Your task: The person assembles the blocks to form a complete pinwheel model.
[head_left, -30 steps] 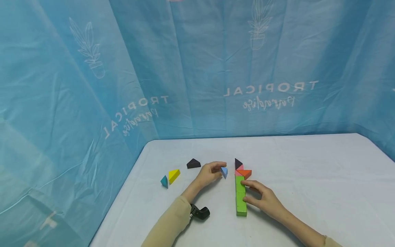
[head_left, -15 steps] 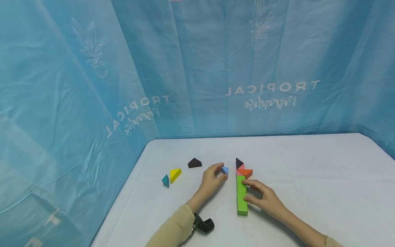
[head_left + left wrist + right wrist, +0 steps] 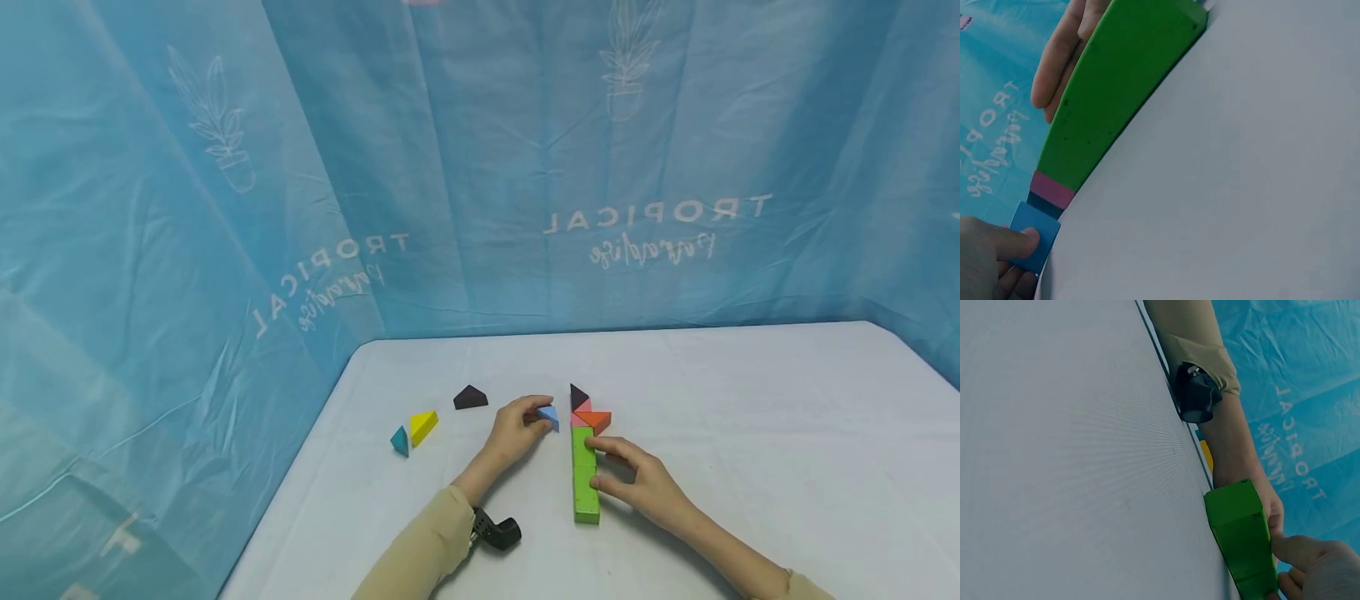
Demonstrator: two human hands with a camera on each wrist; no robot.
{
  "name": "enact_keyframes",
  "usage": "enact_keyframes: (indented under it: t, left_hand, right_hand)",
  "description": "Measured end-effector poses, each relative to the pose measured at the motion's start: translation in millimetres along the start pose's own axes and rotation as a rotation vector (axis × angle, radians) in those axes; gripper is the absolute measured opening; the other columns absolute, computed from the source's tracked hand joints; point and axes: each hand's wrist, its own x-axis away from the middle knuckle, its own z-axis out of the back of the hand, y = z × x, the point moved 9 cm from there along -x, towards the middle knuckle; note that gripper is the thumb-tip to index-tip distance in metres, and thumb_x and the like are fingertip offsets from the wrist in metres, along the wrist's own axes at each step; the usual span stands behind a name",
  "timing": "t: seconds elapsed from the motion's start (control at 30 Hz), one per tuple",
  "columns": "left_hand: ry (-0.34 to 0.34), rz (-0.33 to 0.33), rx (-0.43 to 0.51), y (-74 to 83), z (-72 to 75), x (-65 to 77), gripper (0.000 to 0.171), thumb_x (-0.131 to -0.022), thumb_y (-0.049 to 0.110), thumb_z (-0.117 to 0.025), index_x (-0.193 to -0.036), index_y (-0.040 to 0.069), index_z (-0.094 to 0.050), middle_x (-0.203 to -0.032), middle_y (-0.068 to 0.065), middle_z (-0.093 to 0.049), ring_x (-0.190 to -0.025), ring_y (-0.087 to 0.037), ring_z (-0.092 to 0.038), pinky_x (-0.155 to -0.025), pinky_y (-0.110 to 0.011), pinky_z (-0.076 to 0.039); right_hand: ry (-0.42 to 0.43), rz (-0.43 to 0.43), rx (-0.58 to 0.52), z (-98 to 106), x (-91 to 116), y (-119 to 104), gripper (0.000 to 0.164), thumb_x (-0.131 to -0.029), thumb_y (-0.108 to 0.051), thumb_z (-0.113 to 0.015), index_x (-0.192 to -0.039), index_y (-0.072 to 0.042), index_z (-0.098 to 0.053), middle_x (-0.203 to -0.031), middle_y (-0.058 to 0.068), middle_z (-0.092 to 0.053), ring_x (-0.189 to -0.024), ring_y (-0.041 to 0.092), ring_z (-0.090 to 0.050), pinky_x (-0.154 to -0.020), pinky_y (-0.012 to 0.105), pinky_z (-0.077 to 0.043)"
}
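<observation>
My left hand (image 3: 514, 429) pinches a small blue triangular block (image 3: 550, 416) between thumb and fingers, just left of the row of blocks. In the left wrist view the thumb lies on a flat face of the blue block (image 3: 1038, 234). Two green blocks (image 3: 586, 473) lie end to end, with pink pieces (image 3: 583, 407), an orange triangle (image 3: 596, 420) and a black triangle (image 3: 578, 397) at their far end. My right hand (image 3: 647, 481) touches the right side of the green blocks with thumb and index fingertip, the two set apart along that side.
To the left lie a black block (image 3: 470, 397), a yellow triangle (image 3: 423, 427) and a teal triangle (image 3: 400, 441) on the white table (image 3: 750, 400). A black wrist camera (image 3: 498, 532) juts from the left sleeve. Blue curtains (image 3: 480, 167) hang behind and left.
My left hand has moved slightly right with the blue block, which has turned between the fingers. The right hand and the row of blocks look the same.
</observation>
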Motion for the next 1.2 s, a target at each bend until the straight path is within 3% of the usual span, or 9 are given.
enact_keyframes:
  t: [0.23,0.47,0.77,0.97,1.2]
  left_hand:
    - [-0.043,0.001,-0.02,-2.8,-2.7,-5.2,0.028,-0.084,0.003,-0.07,-0.112,0.005,-0.067,-0.106,-0.008,-0.066,-0.089,-0.014,-0.063,-0.079,-0.021,-0.051]
    - [-0.045,0.003,-0.015,0.2,-2.3,-22.0,0.026,-0.085,0.006,-0.07,-0.111,0.006,-0.067,-0.107,-0.007,-0.066,-0.093,-0.017,-0.063,-0.081,-0.022,-0.05]
    - [-0.138,0.055,0.002,-6.7,-17.2,-34.1,0.026,-0.087,0.007,-0.068,-0.113,0.008,-0.067,-0.108,-0.004,-0.066,-0.094,-0.012,-0.062,-0.082,-0.019,-0.049]
    - [-0.106,0.049,0.035,-10.2,-12.4,-33.0,0.029,-0.084,0.002,-0.069,-0.113,0.005,-0.067,-0.109,-0.006,-0.066,-0.093,-0.014,-0.064,-0.081,-0.02,-0.05]
    - [-0.049,0.024,0.039,-11.2,-6.6,-35.1,0.019,-0.085,0.003,-0.068,-0.104,0.005,-0.07,-0.098,-0.007,-0.07,-0.086,-0.012,-0.065,-0.078,-0.022,-0.051]
  right_hand:
    - [-0.006,-0.019,-0.01,0.5,-0.3,0.4,0.05,-0.085,-0.023,-0.072,-0.13,-0.01,-0.054,-0.128,0.0,-0.056,-0.119,0.021,-0.051,-0.098,0.032,-0.043]
    - [0.003,-0.027,-0.008,2.6,-0.1,2.3,0.051,-0.084,-0.022,-0.073,-0.13,-0.01,-0.055,-0.128,0.0,-0.056,-0.119,0.021,-0.051,-0.098,0.03,-0.043]
    - [-0.012,0.008,-0.025,0.5,1.1,-5.3,0.048,-0.086,-0.018,-0.07,-0.13,-0.008,-0.053,-0.128,0.007,-0.056,-0.119,0.029,-0.051,-0.098,0.042,-0.042]
    - [-0.014,-0.017,-0.028,0.0,0.5,-2.6,0.05,-0.085,-0.02,-0.072,-0.13,-0.009,-0.054,-0.128,0.004,-0.056,-0.12,0.026,-0.051,-0.098,0.038,-0.042]
    - [-0.008,-0.04,-0.015,-0.3,-0.2,3.6,0.05,-0.085,-0.023,-0.072,-0.13,-0.01,-0.054,-0.128,0.0,-0.056,-0.12,0.022,-0.051,-0.099,0.032,-0.042]
